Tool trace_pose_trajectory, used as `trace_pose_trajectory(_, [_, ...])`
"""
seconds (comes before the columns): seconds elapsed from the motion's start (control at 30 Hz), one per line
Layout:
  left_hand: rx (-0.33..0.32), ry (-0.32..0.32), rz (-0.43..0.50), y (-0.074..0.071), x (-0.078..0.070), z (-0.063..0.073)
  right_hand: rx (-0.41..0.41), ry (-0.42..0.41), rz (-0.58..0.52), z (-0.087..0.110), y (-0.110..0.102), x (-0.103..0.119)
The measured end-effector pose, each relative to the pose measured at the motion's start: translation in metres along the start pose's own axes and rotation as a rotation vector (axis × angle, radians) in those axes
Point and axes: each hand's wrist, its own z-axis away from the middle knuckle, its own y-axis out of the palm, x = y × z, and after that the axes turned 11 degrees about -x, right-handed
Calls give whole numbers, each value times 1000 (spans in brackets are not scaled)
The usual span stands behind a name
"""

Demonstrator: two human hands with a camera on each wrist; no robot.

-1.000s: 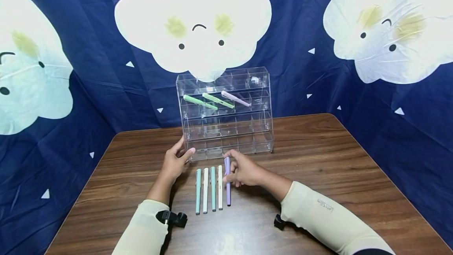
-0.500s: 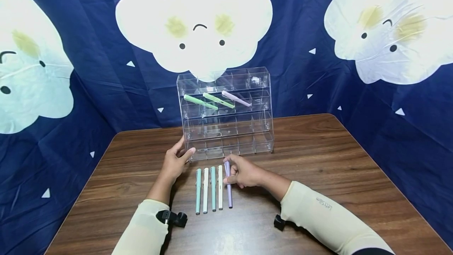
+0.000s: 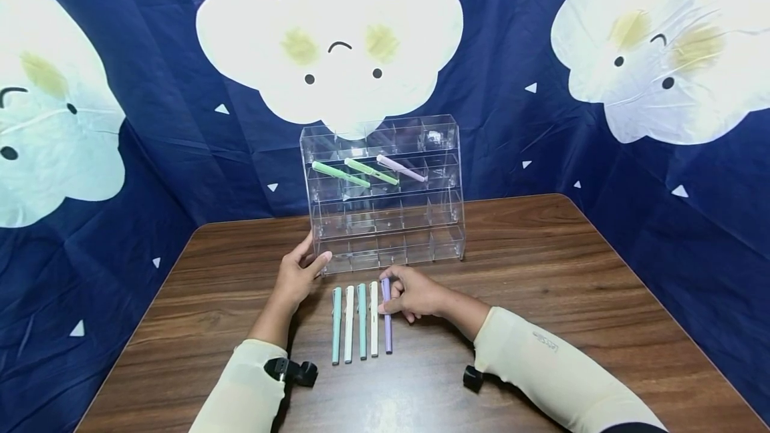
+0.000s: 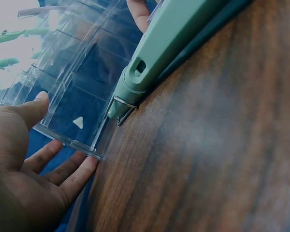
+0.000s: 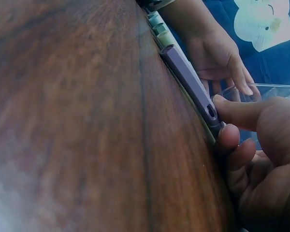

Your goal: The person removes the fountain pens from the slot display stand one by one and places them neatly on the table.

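My right hand (image 3: 415,291) pinches a purple pen (image 3: 388,336) near its clip end between thumb and fingers. The pen lies at the right end of a row, beside a white pen (image 3: 374,319). Further left are a teal pen (image 3: 362,323), another white pen (image 3: 349,326) and another teal pen (image 3: 336,326). Behind them stands a clear tiered display rack (image 3: 361,259). At its lower left corner rests my left hand (image 3: 297,277), thumb in front and fairly straight fingers along the side. In the left wrist view those fingertips (image 4: 91,164) touch the rack's edge.
Two green pens (image 3: 341,174) and a lilac pen (image 3: 402,168) lie slanted across an upper tier of the rack. The wooden table (image 3: 541,272) is bordered at the back and sides by a dark blue curtain (image 3: 505,152) with clouds printed on it.
My right hand has drawn the purple pen slightly toward the body, and the pen's lower end has swung right, then back left, parallel to the row. My left hand stays in place.
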Motion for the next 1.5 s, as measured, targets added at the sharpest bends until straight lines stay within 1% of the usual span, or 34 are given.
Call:
trace_pose_trajectory(0.23, [-12,11,12,0,3,-1,17,2,6,-1,0,3])
trace_pose_trajectory(0.43, [-14,19,2,0,5,-2,30,-7,-5,-3,-1,0])
trace_pose_trajectory(0.63, [-5,17,-12,-1,5,-4,38,-8,-25,-4,-1,-1])
trace_pose_trajectory(0.83, [-4,16,5,-1,4,-3,38,-2,-23,-4,-2,0])
trace_pose_trajectory(1.13, [2,19,5,-1,2,-2,33,3,-27,-4,-3,-1])
trace_pose_trajectory(1.5, [-3,9,-5,1,3,-1,38,12,-55,-3,-5,-3])
